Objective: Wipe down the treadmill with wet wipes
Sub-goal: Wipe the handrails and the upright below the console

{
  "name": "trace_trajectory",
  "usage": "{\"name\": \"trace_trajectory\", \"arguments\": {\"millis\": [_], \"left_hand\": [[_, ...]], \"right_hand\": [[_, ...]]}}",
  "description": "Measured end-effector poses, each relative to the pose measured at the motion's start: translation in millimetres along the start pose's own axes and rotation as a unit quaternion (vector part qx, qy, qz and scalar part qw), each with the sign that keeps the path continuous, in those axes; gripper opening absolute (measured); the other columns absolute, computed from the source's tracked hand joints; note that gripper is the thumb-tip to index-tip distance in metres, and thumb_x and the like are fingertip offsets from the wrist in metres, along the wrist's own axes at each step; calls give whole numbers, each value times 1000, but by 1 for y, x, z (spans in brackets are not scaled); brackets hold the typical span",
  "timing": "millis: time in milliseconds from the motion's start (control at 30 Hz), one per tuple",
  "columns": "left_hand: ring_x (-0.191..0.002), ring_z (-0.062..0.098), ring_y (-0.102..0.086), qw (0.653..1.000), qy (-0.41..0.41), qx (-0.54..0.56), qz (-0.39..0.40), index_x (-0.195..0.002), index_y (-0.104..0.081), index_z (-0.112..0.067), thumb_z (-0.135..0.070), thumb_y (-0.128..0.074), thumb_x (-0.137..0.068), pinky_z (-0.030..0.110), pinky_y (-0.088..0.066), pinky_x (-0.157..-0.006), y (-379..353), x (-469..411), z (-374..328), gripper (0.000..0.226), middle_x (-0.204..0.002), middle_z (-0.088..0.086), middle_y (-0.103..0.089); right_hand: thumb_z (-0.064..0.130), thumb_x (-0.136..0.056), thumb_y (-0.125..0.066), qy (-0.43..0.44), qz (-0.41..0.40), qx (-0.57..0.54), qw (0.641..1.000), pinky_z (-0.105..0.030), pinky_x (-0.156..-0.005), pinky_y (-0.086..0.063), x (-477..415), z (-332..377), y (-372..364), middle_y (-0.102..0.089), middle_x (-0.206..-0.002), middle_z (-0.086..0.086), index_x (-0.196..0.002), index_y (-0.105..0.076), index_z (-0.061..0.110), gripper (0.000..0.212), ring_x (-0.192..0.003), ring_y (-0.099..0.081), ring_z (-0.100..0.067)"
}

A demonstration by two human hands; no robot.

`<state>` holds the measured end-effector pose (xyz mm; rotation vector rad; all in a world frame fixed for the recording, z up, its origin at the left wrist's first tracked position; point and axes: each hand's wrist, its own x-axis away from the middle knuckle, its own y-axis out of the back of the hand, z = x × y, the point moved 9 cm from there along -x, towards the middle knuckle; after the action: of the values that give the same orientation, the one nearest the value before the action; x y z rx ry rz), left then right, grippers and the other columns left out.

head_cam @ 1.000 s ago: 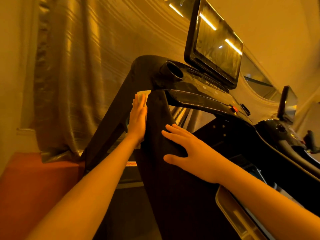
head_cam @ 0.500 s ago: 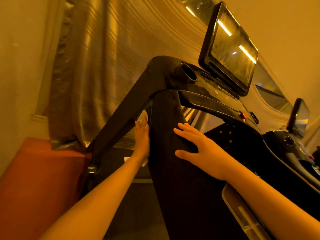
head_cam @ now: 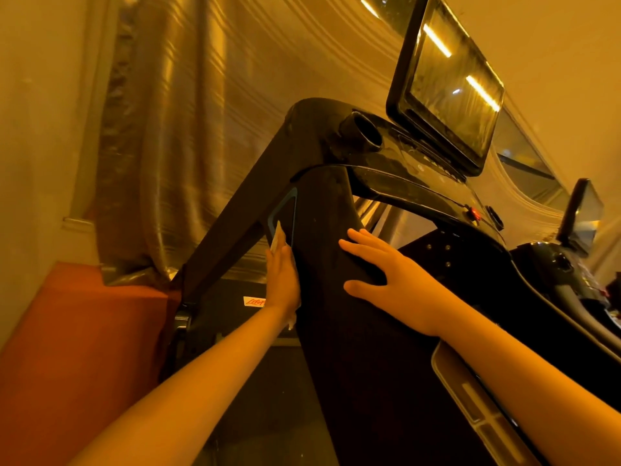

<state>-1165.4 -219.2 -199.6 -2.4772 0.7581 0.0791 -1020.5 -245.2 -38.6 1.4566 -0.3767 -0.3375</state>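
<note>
While flat left hand [head_cam: 282,280] presses wipe [head_cam: 277,238] on treadmill [head_cam: 336,364], right fingers [head_cam: 359,249] spread; label [head_cam: 253,301] half-hidden.

My treadmill [head_cam: 336,348] is black, with a thin blue outline [head_cam: 295,210] on its upright. The wet wipe [head_cam: 276,238] under my left hand [head_cam: 282,280] is whitish. Far left, the curtain [head_cam: 188,129] is glossy gold with vertical streaks, and the block [head_cam: 67,331] below it is orange-red.

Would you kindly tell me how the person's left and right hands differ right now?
The left hand presses a wet wipe against the outer side of the treadmill arm; the right hand lies bare on its top face. Left fingers lie together, right fingers spread. Both are flat against the same arm.
</note>
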Motion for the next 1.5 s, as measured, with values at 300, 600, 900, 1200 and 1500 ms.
{"name": "trace_trajectory", "arguments": {"millis": [300,600,900,1200,1500], "left_hand": [[-138,34,-35,987,150,42,-33,-155,-16,-17,-37,-31,-105,52,-31,-114,9,-51,21,56,-153,14,-33],[-126,33,-51,964,248,81,-43,-145,-40,-19,-73,-39,-79,52,-41,-107,18,-104,76,86,-140,13,-52],[-139,28,-35,961,252,108,-39,-148,-35,-17,-40,-26,-106,39,-34,-104,3,-37,29,48,-149,8,-40],[-128,27,-49,964,237,120,-20,-145,-37,-26,-60,-34,-95,51,-40,-108,-6,23,42,61,-141,6,-50],[-137,25,-39,942,295,162,-18,-151,-28,-31,-59,-34,-97,50,-33,-114,-18,85,47,61,-149,2,-41]], "right_hand": [[36,-93,-59,8,1,1,1000,-24,-115,-7,-3,-3,-2,-6,-157,26,-148,-23,42,66,-138,4,12],[36,-93,-59,0,9,-29,1000,-31,-121,-15,-1,-6,-2,-4,-142,39,-147,-24,46,65,-134,3,16],[34,-92,-61,10,-2,-46,999,-27,-117,-13,-2,-3,-1,-10,-157,26,-147,-29,41,64,-133,0,15],[31,-93,-61,17,-5,-45,999,-25,-115,-12,1,0,0,-13,-159,19,-148,-31,36,63,-143,-3,3],[29,-93,-61,17,-7,-52,998,-23,-110,-8,2,0,1,-16,-159,15,-148,-34,33,61,-146,-4,-2]]}}
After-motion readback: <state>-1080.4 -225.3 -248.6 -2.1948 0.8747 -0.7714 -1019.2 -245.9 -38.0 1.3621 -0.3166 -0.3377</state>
